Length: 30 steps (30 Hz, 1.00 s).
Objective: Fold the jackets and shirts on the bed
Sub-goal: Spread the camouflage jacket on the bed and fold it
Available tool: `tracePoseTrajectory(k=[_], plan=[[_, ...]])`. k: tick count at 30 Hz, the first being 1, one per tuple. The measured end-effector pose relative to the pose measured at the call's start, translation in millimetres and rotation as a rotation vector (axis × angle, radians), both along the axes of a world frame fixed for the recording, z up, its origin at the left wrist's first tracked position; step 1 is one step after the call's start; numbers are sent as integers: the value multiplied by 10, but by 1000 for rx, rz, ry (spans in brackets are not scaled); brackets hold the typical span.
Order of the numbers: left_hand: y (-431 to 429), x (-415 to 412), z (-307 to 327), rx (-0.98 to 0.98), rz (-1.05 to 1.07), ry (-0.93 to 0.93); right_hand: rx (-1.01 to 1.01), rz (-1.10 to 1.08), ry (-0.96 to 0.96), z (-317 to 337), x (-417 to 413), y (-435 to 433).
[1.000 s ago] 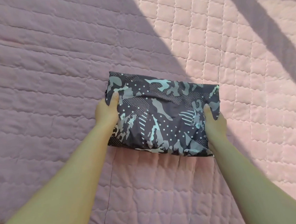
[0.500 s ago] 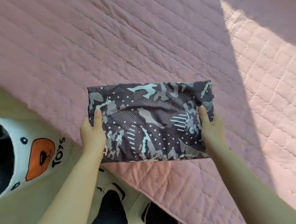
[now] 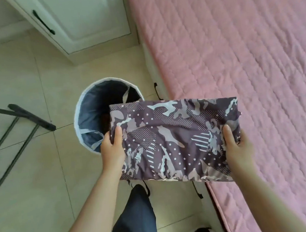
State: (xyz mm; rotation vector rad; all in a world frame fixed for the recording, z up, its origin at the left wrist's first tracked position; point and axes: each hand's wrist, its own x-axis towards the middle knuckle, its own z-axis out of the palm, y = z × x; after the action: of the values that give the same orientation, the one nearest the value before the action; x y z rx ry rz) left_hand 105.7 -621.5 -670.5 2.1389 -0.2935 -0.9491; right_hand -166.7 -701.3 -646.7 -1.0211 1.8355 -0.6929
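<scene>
One folded camo jacket (image 3: pixel 175 141) up in air, over bed edge and floor. Two hands on it: left hand (image 3: pixel 112 151) clamps left end, thumb on top; right hand (image 3: pixel 235 149) clamps right end likewise. One pink quilted bed (image 3: pixel 245 51) at right. One round fabric basket (image 3: pixel 89 107) on floor, jacket's left corner overlapping its rim.

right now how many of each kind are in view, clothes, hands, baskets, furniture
folded jacket: 1
hands: 2, left hand and right hand, each gripping one end of it
basket: 1
bed: 1
cabinet: 1
total: 6
</scene>
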Motion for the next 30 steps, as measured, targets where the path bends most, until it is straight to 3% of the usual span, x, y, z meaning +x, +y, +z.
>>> tracePoseTrajectory(k=[5,13,23,30], plan=[[226,1023,-273,89,214,86,40,190,32,-233,1260,-294],[242,1823,-651,180,449,100,48,435,215,-610,2629,-822],[-246,1507,-1105,227,276,-51,43,567,421,-1271,3262,-890],[-302,1513,-1892,366,397,73,201,511,418,-2079,3296,-861]])
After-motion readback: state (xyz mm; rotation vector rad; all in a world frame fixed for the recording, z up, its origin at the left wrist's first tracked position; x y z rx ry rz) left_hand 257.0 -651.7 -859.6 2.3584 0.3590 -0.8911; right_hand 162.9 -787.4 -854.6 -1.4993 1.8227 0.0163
